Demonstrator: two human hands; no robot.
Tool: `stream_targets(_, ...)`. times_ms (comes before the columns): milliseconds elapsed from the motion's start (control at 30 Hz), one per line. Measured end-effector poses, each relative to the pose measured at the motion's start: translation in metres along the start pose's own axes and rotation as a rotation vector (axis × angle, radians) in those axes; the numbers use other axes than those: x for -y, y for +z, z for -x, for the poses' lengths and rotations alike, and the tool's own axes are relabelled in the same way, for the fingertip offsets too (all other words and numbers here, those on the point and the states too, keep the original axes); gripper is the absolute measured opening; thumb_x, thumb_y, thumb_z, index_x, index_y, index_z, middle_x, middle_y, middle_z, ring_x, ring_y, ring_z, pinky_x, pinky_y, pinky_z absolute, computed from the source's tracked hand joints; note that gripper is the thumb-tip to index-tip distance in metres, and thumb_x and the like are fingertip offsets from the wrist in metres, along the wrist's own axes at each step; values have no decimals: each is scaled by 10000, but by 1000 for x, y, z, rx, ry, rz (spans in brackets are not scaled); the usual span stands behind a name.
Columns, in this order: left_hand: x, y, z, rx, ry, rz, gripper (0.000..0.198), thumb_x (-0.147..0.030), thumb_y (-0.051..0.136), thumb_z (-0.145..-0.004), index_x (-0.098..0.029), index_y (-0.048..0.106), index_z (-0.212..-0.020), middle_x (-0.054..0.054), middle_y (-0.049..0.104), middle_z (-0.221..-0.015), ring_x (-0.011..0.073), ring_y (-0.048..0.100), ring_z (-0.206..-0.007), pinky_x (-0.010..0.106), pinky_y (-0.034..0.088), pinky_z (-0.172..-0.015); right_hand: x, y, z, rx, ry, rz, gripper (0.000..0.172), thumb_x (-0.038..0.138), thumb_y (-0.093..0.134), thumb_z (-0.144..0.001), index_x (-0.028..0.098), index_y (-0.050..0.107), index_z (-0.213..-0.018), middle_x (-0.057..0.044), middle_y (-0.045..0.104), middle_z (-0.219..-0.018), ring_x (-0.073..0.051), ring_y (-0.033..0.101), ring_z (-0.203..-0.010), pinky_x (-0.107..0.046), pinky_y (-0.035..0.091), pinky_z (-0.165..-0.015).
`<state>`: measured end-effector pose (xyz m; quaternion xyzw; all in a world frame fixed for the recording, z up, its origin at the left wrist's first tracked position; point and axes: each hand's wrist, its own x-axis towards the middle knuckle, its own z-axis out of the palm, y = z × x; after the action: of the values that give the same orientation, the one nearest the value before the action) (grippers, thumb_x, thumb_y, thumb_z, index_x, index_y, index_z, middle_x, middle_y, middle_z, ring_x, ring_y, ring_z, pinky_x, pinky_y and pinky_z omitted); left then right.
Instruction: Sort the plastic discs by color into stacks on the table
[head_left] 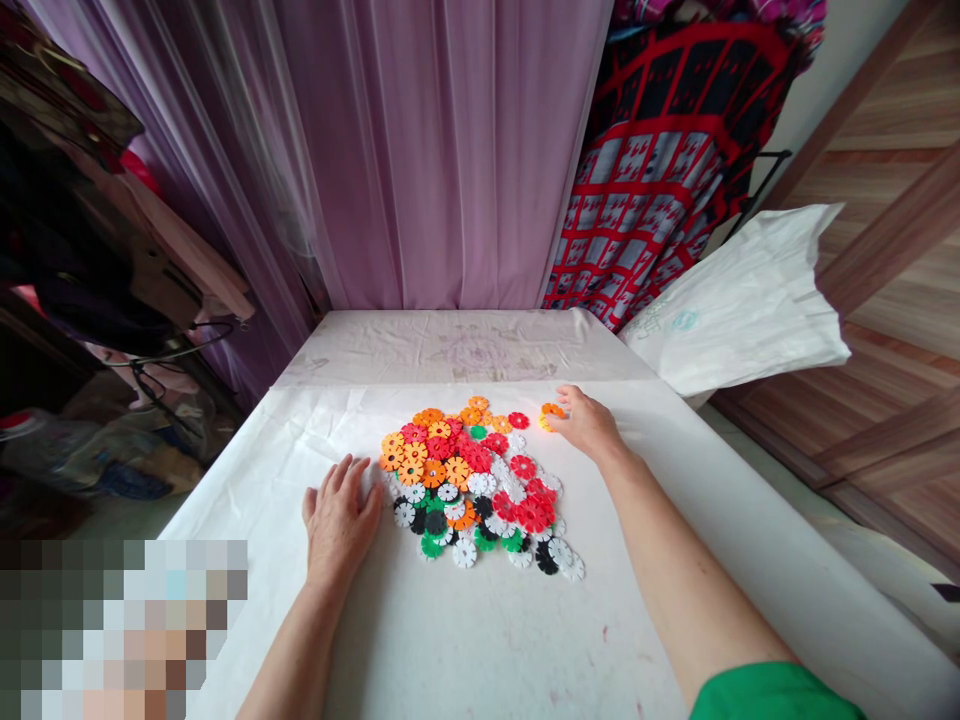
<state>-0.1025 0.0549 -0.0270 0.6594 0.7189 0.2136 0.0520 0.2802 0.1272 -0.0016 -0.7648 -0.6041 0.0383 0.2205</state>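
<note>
A heap of interlocking plastic discs (457, 470), flower-shaped with notched rims, lies in the middle of the white table. Orange, red, white, black and green ones overlap in it. My left hand (341, 515) rests flat on the tabletop at the heap's left edge, fingers somewhat spread and holding nothing. Beyond the heap's far right side, my right hand (591, 420) has its thumb and fingers closed around an orange disc (553, 410). A yellow disc (545, 424) shows just below it, partly hidden by the thumb. A red disc (518, 421) lies a little to the left.
The table (465, 650) has a white cover, with a patterned cloth (480, 345) at its far end. Purple curtains (457, 150) hang behind. A white bag (742, 310) stands against the right edge. Hanging clothes (150, 230) and a blurred-out patch are at left.
</note>
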Motion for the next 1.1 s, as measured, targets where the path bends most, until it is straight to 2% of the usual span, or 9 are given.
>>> stream_targets(200, 1, 1, 0, -10, 7, -2, 410, -386, 445, -937, -251, 621, -1282, 114, 532, -1465, 297, 442, -1378, 578, 271, -1150, -1, -3, 13, -91, -25, 8, 449, 304, 633, -769, 238, 585, -1211, -76, 671, -1227, -238, 633, -1088, -327, 483, -893)
stream_targets(367, 1, 1, 0, 1, 10, -4, 419, -387, 432, -943, -242, 610, -1293, 117, 525, -1472, 301, 436, -1386, 590, 273, -1147, 3, 5, 20, -26, 66, 37, 715, 421, 678, -736, 196, 462, -1380, -124, 639, -1271, -292, 597, -1152, -366, 465, -923)
stream_targets(567, 2, 2, 0, -12, 8, -6, 408, -380, 447, -936, -255, 619, -1284, 109, 531, -1468, 297, 444, -1380, 580, 278, -1148, 5, 19, 21, -64, 118, 23, 816, 467, 692, -712, 196, 397, -1423, -123, 690, -1172, -317, 618, -1100, -411, 445, -927)
stream_targets(733, 1, 1, 0, -13, 11, -19, 410, -383, 442, -937, -253, 621, -1281, 110, 534, -1465, 303, 447, -1377, 584, 292, -1140, 6, 27, 22, -83, 157, 45, 765, 445, 659, -744, 205, 403, -1424, -136, 704, -1121, -328, 612, -1116, -435, 422, -951)
stream_targets(900, 1, 1, 0, 0, 7, -23, 414, -387, 423, -946, -249, 609, -1288, 103, 523, -1476, 294, 437, -1386, 581, 284, -1144, 3, 26, 21, -47, 157, 70, 725, 422, 620, -773, 176, 405, -1420, -144, 699, -1138, -321, 609, -1129, -422, 420, -961)
stream_targets(1100, 0, -1, 0, 7, 9, -32, 419, -392, 416, -950, -245, 603, -1295, 106, 520, -1478, 296, 437, -1386, 586, 286, -1141, -17, 20, 18, -59, 156, 101, 715, 424, 603, -784, 171, 402, -1422, -120, 717, -1084, -310, 623, -1096, -409, 432, -941)
